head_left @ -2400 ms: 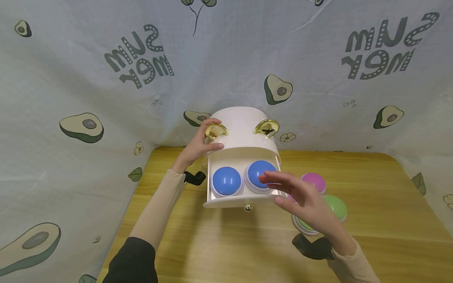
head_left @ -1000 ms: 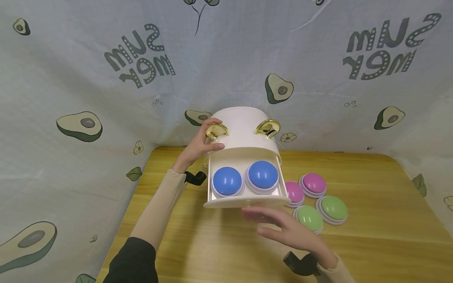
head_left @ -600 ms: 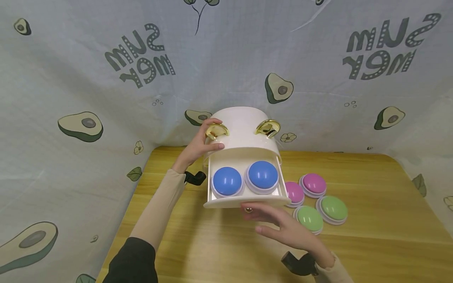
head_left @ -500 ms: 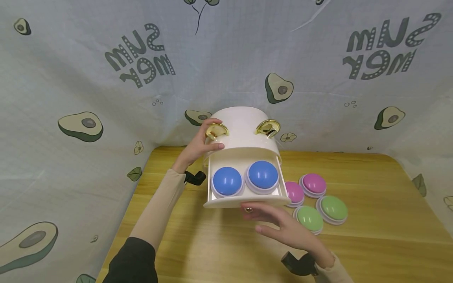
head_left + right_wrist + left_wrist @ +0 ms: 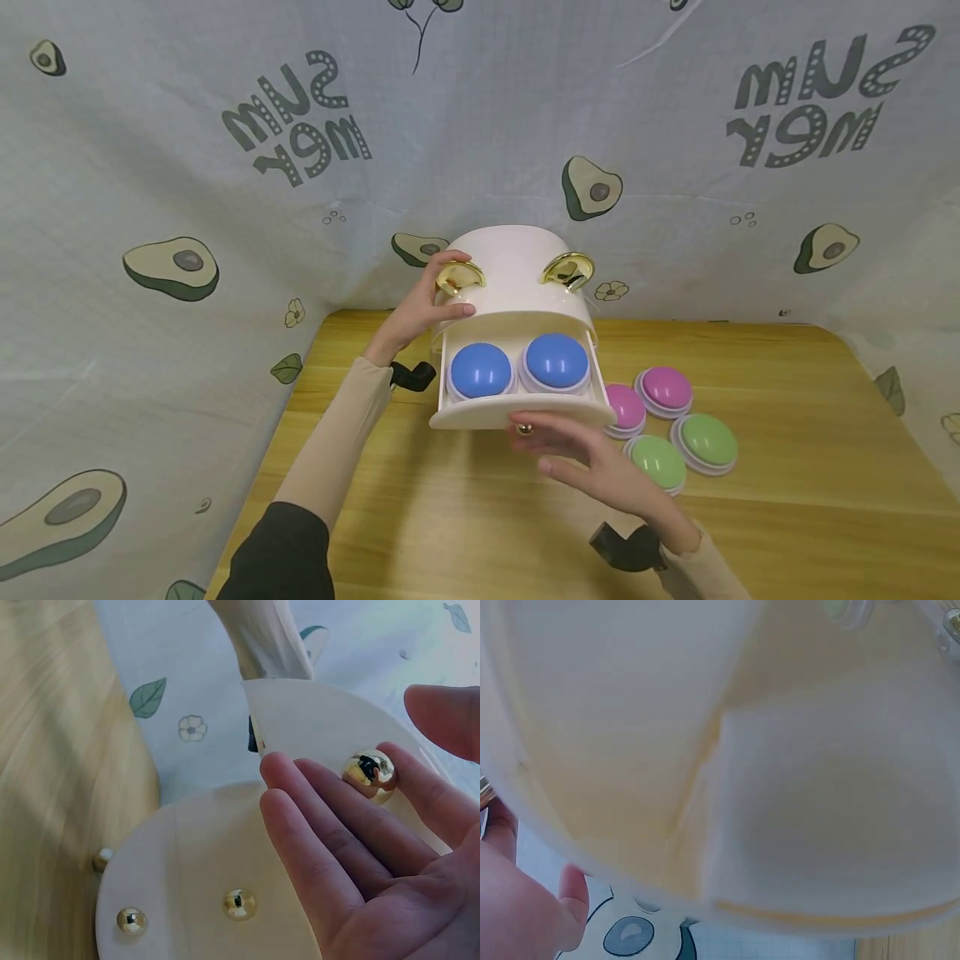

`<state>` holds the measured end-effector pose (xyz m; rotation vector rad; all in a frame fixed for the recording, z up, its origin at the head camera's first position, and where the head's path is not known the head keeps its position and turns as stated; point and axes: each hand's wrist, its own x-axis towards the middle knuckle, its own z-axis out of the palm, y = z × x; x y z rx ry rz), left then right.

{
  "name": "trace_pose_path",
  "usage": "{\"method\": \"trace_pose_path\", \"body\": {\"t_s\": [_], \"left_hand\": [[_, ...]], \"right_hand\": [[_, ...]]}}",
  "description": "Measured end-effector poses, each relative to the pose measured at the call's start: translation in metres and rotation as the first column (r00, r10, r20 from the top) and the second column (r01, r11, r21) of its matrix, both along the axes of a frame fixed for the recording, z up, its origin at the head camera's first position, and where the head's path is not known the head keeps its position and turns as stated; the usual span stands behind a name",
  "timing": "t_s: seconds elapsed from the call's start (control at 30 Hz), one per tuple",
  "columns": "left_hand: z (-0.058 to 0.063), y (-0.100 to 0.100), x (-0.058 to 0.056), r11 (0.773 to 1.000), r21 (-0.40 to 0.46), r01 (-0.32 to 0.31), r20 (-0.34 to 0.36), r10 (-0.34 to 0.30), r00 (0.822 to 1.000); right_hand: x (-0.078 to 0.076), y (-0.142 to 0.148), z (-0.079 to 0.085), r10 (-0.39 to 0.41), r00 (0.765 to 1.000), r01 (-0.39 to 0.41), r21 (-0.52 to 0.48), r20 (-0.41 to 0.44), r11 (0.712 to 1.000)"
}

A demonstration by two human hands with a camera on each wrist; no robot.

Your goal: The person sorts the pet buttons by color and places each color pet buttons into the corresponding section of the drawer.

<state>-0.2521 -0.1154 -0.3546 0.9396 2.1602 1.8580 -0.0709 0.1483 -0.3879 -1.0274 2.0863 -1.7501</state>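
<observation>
A glossy white storage box [image 5: 513, 262] with gold ears stands at the table's back, its upper drawer [image 5: 480, 411] pulled out. Inside the drawer sit two blue domed pieces [image 5: 481, 370] on white round bases. My left hand [image 5: 416, 312] grips the box's upper left, fingers around the gold ear [image 5: 460, 277] and thumb on the curved front. The right hand [image 5: 592, 462] lies against the drawer front with extended fingers. In the right wrist view the gold knob [image 5: 369, 771] shows between its index and middle fingers, thumb held apart.
Right of the drawer, two pink domed pieces [image 5: 667, 388] and two green ones [image 5: 708, 440] sit on the wooden table [image 5: 810, 417]. A patterned cloth [image 5: 480, 125] hangs close behind the box. Two lower gold knobs [image 5: 240, 904] show on the box front in the right wrist view.
My right hand has come from over the right blue piece down to the drawer's knob. Lately the drawer and its blue pieces have slid slightly inward. The left hand keeps its place.
</observation>
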Motion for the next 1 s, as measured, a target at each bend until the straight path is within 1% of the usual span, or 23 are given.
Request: {"method": "trace_pose_path", "body": {"t_s": [0.03, 0.17, 0.27, 0.3, 0.47, 0.53, 0.57, 0.8, 1.0], "left_hand": [[0.001, 0.000, 0.001, 1.000, 0.000, 0.000, 0.010, 0.000, 1.000], [0.014, 0.000, 0.010, 1.000, 0.004, 0.010, 0.029, -0.011, 1.000], [0.022, 0.000, 0.016, 1.000, -0.001, 0.018, 0.026, -0.018, 0.999], [0.022, 0.000, 0.016, 1.000, -0.005, 0.018, 0.024, -0.018, 1.000], [0.009, -0.001, 0.005, 1.000, -0.021, 0.011, 0.020, -0.011, 1.000], [0.003, -0.002, 0.000, 1.000, -0.027, 0.007, 0.019, -0.006, 1.000], [0.002, -0.002, -0.001, 0.999, -0.031, 0.006, 0.014, -0.005, 1.000], [0.000, -0.004, -0.003, 0.999, -0.047, 0.008, -0.023, -0.009, 1.000], [0.001, -0.004, -0.003, 0.999, -0.052, 0.010, -0.018, -0.011, 1.000]], "right_hand": [[-0.001, 0.000, 0.000, -0.003, 1.000, 0.003, -0.003, 0.004, 1.000], [-0.006, -0.002, 0.003, -0.012, 1.000, 0.013, -0.015, 0.017, 1.000], [-0.009, -0.003, 0.005, -0.007, 1.000, 0.008, -0.030, 0.027, 1.000], [-0.010, -0.003, 0.005, -0.003, 0.999, 0.005, -0.040, 0.035, 0.999], [-0.017, -0.005, 0.006, 0.005, 0.999, -0.002, -0.081, 0.037, 0.997], [-0.021, -0.006, 0.005, -0.005, 0.999, 0.009, -0.082, 0.043, 0.997], [-0.022, -0.006, 0.005, -0.009, 0.999, 0.013, -0.082, 0.043, 0.997], [-0.030, -0.008, 0.005, -0.037, 0.996, 0.044, -0.084, 0.080, 0.995], [-0.038, -0.011, 0.004, -0.039, 0.996, 0.048, -0.107, 0.079, 0.993]]}}
